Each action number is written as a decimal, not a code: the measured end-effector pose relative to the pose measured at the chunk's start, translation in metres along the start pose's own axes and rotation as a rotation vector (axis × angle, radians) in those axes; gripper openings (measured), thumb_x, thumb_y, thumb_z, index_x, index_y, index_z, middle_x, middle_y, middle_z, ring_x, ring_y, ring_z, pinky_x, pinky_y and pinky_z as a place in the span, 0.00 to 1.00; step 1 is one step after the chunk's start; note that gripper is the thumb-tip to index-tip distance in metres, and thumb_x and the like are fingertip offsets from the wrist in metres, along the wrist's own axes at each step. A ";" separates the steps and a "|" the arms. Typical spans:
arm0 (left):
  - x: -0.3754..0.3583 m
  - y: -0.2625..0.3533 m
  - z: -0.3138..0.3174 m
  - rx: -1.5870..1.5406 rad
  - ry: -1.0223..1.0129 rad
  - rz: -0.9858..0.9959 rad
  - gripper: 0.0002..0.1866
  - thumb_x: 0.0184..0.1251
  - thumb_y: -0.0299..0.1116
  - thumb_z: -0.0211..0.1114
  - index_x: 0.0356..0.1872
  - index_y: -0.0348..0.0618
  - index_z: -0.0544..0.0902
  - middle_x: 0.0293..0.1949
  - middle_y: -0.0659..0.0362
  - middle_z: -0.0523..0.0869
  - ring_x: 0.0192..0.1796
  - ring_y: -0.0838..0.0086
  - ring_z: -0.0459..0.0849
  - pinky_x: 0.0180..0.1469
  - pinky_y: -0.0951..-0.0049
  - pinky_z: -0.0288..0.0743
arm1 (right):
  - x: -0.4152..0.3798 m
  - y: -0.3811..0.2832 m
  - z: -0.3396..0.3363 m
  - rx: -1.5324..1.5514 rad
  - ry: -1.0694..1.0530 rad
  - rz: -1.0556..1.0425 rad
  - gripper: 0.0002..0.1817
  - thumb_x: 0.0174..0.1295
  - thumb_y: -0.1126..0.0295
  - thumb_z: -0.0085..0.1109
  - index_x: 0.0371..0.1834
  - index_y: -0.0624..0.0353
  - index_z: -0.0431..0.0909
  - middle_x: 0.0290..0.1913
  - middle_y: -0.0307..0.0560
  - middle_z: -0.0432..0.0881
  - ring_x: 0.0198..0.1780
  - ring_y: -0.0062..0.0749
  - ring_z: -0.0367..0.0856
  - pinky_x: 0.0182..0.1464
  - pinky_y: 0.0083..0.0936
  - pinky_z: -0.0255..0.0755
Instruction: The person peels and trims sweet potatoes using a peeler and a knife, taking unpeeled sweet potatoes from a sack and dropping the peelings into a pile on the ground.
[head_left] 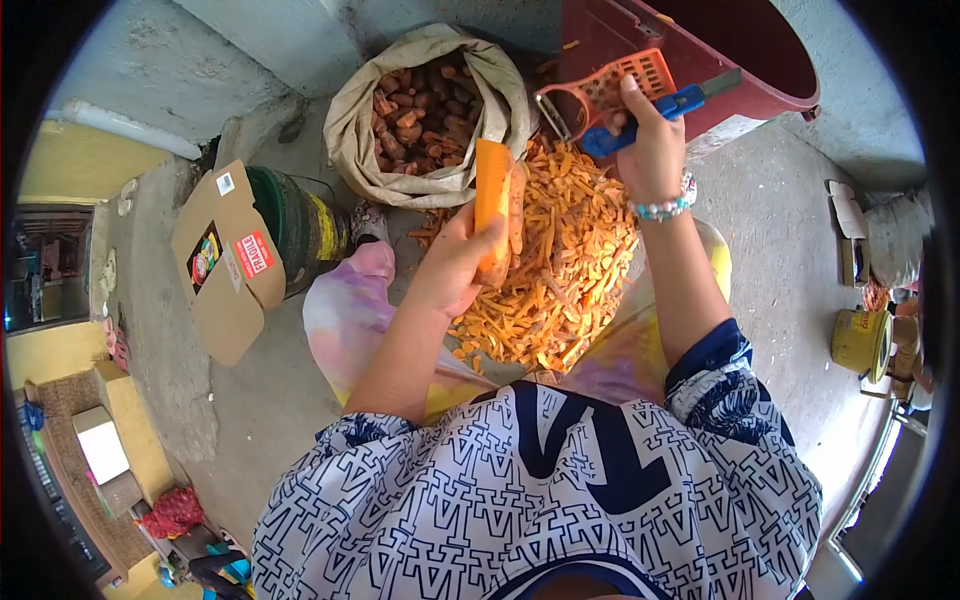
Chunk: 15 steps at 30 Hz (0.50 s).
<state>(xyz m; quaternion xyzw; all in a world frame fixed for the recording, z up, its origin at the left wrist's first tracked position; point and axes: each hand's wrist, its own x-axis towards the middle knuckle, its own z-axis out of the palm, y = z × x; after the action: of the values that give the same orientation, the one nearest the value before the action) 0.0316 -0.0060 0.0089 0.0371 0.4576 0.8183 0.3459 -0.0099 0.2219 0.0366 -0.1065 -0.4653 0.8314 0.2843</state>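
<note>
My left hand (452, 262) is closed around a thick, partly peeled carrot (491, 195), holding it upright. Bright orange flesh shows on its flat-cut face, while rougher skin remains along its right side. In my right hand (652, 150) are two tools: an orange peeler (612, 88) with a perforated body and a metal blade, and a blue utility knife (683, 102) with its blade out. The peeler and the carrot are apart. Below both hands, a heap of orange peelings (565, 290) spreads over the floor between my legs.
An open sack (345, 135) of unpeeled roots (425, 115) stands ahead. Beyond my right hand is a dark red bin (700, 60). At left, a cardboard flap (220, 265) leans against a green bucket (290, 215). A yellow bucket (860, 340) is far right.
</note>
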 end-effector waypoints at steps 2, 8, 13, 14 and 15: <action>-0.003 0.005 0.004 0.034 -0.036 -0.042 0.22 0.61 0.35 0.62 0.54 0.39 0.67 0.37 0.60 0.75 0.37 0.76 0.76 0.35 0.73 0.73 | -0.020 -0.017 0.013 -0.057 -0.059 0.042 0.03 0.59 0.75 0.58 0.33 0.61 0.75 0.27 0.41 0.79 0.20 0.20 0.71 0.23 0.16 0.64; -0.008 0.002 0.011 0.069 -0.042 -0.100 0.27 0.49 0.21 0.63 0.54 0.39 0.68 0.36 0.59 0.74 0.32 0.77 0.74 0.32 0.75 0.71 | -0.035 0.007 0.000 -0.529 -0.169 0.029 0.08 0.53 0.70 0.66 0.31 0.59 0.77 0.24 0.39 0.80 0.18 0.17 0.72 0.21 0.14 0.65; -0.005 0.006 0.003 -0.029 -0.069 -0.174 0.23 0.55 0.28 0.61 0.53 0.38 0.69 0.36 0.58 0.76 0.32 0.76 0.75 0.32 0.75 0.71 | 0.018 -0.007 -0.038 -0.155 0.174 -0.045 0.04 0.55 0.74 0.63 0.30 0.59 0.77 0.23 0.39 0.79 0.18 0.17 0.72 0.19 0.15 0.64; -0.005 0.006 0.003 -0.047 -0.048 -0.198 0.21 0.60 0.35 0.60 0.52 0.37 0.70 0.35 0.57 0.77 0.32 0.75 0.76 0.32 0.75 0.72 | 0.016 -0.010 -0.037 -0.093 0.155 -0.015 0.04 0.56 0.74 0.63 0.31 0.59 0.77 0.24 0.40 0.80 0.18 0.17 0.72 0.19 0.14 0.64; -0.005 0.005 0.002 -0.064 -0.026 -0.223 0.21 0.65 0.41 0.59 0.52 0.37 0.70 0.35 0.56 0.78 0.33 0.74 0.76 0.32 0.74 0.72 | 0.008 -0.010 -0.032 -0.093 0.153 -0.014 0.04 0.56 0.74 0.63 0.31 0.59 0.77 0.24 0.40 0.80 0.18 0.17 0.72 0.19 0.14 0.64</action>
<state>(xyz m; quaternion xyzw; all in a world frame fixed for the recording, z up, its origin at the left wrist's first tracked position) 0.0336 -0.0096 0.0154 -0.0145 0.4281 0.7884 0.4416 0.0012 0.2532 0.0283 -0.1795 -0.4811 0.7964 0.3196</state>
